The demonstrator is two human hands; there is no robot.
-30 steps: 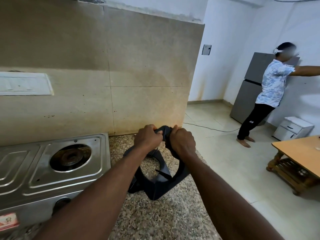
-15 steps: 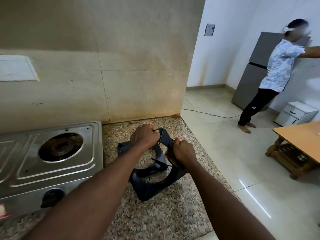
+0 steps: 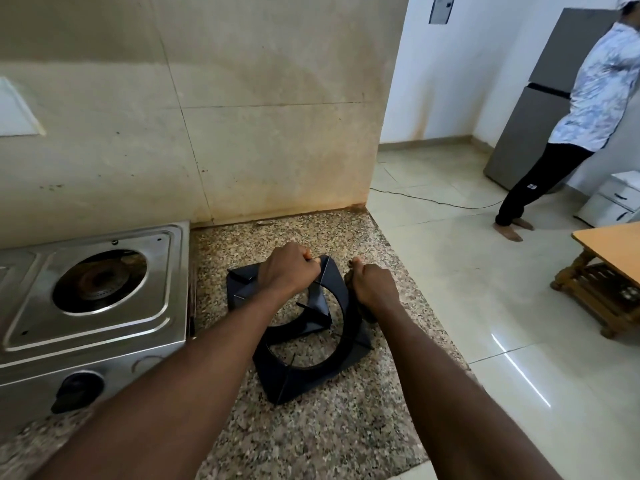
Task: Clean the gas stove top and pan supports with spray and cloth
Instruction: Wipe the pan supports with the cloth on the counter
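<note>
Black metal, square with a round opening, the pan support (image 3: 304,379) stands tilted on the granite counter (image 3: 311,441), just right of the stove. Its near corner rests on the stone and its far corner is lifted. The left hand (image 3: 289,271) is curled tight round that raised far corner. The right hand (image 3: 375,289) is closed in a fist round a dark cloth (image 3: 349,280), which presses against the support's right rim. A second pan support (image 3: 242,289) lies flat under and behind the first, its back-left corner showing near the left wrist.

Along the counter's left edge sits the steel gas stove (image 3: 159,306), its burner (image 3: 100,282) bare and a black knob (image 3: 78,391) on its front face. A beige tiled wall (image 3: 242,133) closes the counter's back edge. Past the right edge lies pale tiled floor, where another person (image 3: 588,98) leans by a grey fridge (image 3: 526,133), near a small white cabinet (image 3: 613,202) and a wooden table (image 3: 609,244).
</note>
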